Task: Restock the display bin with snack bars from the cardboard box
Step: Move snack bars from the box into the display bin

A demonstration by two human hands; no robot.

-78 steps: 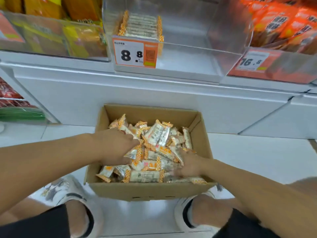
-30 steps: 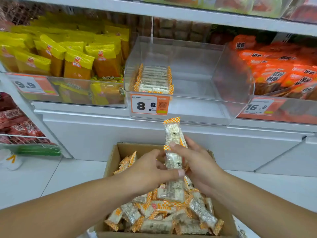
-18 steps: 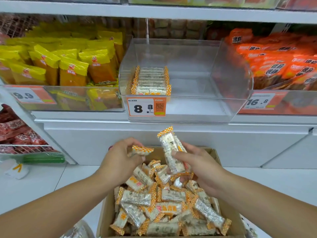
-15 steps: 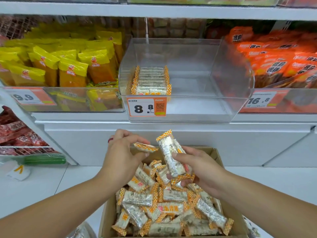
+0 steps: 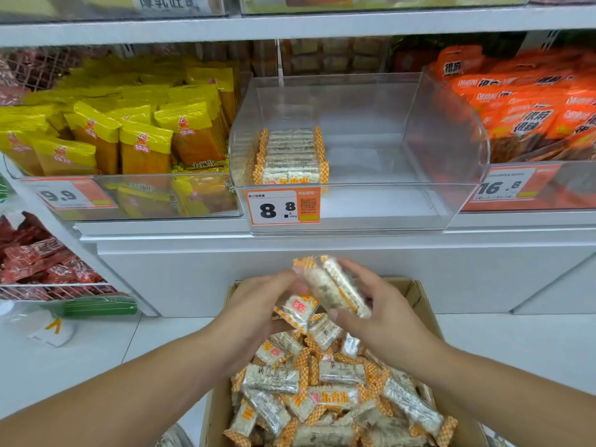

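A cardboard box on the floor is heaped with several snack bars in clear wrappers with orange checked ends. Above the box, my right hand grips a small stack of bars. My left hand holds another bar and brings it against that stack. On the shelf above, the clear display bin holds one neat row of bars at its left side; most of the bin's floor is bare.
A price tag reading 8.8 hangs on the bin's front. Yellow snack bags fill the bin to the left, orange bags the one on the right. Red packs sit on a lower wire shelf at left.
My left hand has moved right with its bar, meeting the stack in my right hand. Earlier both hands rose out of the box with bars.
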